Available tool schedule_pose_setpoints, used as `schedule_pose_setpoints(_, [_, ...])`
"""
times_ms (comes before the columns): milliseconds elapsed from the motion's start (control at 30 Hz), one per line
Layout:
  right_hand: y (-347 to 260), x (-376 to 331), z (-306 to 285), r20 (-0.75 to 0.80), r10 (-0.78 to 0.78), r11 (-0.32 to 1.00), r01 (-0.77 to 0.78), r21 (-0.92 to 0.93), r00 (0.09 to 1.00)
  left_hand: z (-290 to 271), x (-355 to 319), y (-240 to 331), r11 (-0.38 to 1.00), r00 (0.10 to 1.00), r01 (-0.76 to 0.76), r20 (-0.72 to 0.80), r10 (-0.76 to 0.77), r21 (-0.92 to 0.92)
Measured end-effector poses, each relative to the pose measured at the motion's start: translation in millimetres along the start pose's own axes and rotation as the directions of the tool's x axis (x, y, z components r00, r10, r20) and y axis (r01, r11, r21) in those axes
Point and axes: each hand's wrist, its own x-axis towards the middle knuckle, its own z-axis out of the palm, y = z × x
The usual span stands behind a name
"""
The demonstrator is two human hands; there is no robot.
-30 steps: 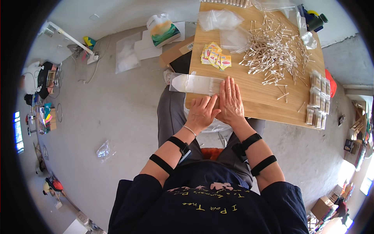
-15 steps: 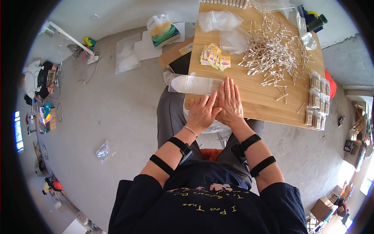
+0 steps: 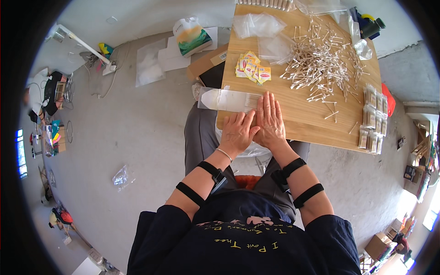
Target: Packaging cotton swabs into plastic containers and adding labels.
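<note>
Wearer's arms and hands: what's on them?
Both left hand and right hand are ungloved. Thin, light-coloured bracelet on the left wrist only. Each forearm has two black bands, the one nearer the wrist carrying a small dark boxy device. Short dark navy fabric sleeves. No cables visible on the arms.

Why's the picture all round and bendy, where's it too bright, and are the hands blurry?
Head view: the wide fisheye lens bends straight edges, leaving black corners; head view: the left-edge window and right-edge window glare; head view: the left hand and right hand look fairly sharp, no obvious blur.
</note>
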Motion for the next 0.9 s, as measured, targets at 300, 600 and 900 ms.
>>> schedule_pose_setpoints(300, [-1.4, 0.6, 0.9, 0.027, 0.025, 0.999, -0.026, 0.020, 0.999, -5.3, 10.4, 3.0, 0.997, 0.998, 0.059, 0.024, -0.058, -0.044])
schedule_pose_setpoints(600, [-1.9, 0.8, 0.1, 0.017, 0.021, 1.000, -0.021, 0.005, 1.000, -4.9, 10.3, 3.6, 0.998, 0.999, 0.037, 0.002, -0.037, -0.043])
schedule_pose_setpoints(900, [-2.7, 0.5, -0.7, 0.041, 0.020, 1.000, -0.020, -0.006, 0.999, -8.4, 18.8, 6.7, 0.997, 0.997, 0.071, 0.041, -0.070, -0.020])
